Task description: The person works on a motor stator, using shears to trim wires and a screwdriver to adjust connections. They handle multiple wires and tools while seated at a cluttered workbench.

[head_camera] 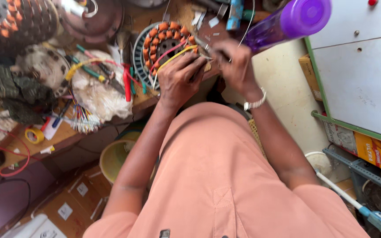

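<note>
Salmon-pink shirt (225,176) filled our lower view. Beyond it we saw a cluttered wooden workbench (62,132), then the round stator with orange-wrapped copper coils (166,44) at its edge. Our left hand (179,79) closed around yellow and red lead wires (177,52); our right hand (234,64) pinched a small metal tool (203,45) beside them. Coils looked fully wound; leads seemed unfinished.

The stator (166,46) shows matt orange copper-like windings on a dull metal ring – its yellow wire (177,55) looks of smooth plastic. The purple bottle (287,22) is glossy translucent plastic, the workbench (62,132) is worn rough wood
</note>
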